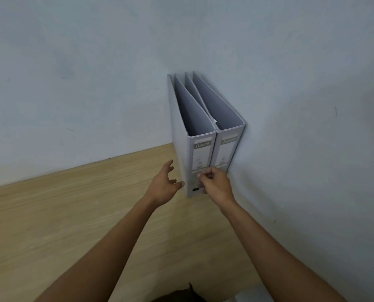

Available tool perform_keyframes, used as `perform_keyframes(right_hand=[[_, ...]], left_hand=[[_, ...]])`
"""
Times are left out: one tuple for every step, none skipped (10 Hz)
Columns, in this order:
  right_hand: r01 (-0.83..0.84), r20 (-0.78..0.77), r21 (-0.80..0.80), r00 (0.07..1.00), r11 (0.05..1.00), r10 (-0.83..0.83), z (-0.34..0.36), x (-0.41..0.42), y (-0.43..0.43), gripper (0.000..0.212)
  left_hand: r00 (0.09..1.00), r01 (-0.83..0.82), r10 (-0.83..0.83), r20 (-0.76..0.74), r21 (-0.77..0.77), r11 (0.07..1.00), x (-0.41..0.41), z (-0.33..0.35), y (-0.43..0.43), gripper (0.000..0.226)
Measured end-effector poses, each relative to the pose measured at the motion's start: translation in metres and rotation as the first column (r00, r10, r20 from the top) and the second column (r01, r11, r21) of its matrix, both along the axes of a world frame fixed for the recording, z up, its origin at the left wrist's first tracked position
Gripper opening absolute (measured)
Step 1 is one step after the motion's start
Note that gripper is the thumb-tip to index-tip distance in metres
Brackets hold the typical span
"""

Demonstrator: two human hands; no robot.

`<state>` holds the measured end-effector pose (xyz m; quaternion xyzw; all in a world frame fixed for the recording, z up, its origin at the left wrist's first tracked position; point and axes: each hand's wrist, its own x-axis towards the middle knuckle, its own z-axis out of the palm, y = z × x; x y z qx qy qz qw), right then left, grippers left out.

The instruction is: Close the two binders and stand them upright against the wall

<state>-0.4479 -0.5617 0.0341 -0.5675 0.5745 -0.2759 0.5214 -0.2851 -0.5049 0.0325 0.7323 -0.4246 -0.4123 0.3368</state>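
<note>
Two binders stood upright, side by side in corner on desk (pixel 72 214): left binder (pixel 200 158), right binder (pixel 226 151) against wall (pixel 301 127). Left hand (pixel 163 188) spread wide, empty, beside left binder. Right hand (pixel 215 184) curled at spines, grip unclear

light wood-grain tabletop (pixel 61 214), dark object (pixel 181 296) at bottom edge
</note>
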Motion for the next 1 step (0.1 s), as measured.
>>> perform_keyframes(right_hand=[[-0.035, 0.024, 0.009, 0.999, 0.999, 0.035, 0.0078, 0.0179, 0.0147, 0.008]], left_hand=[[0.999, -0.039, 0.038, -0.012, -0.025, 0.999, 0.0178, 0.0060, 0.0224, 0.084]])
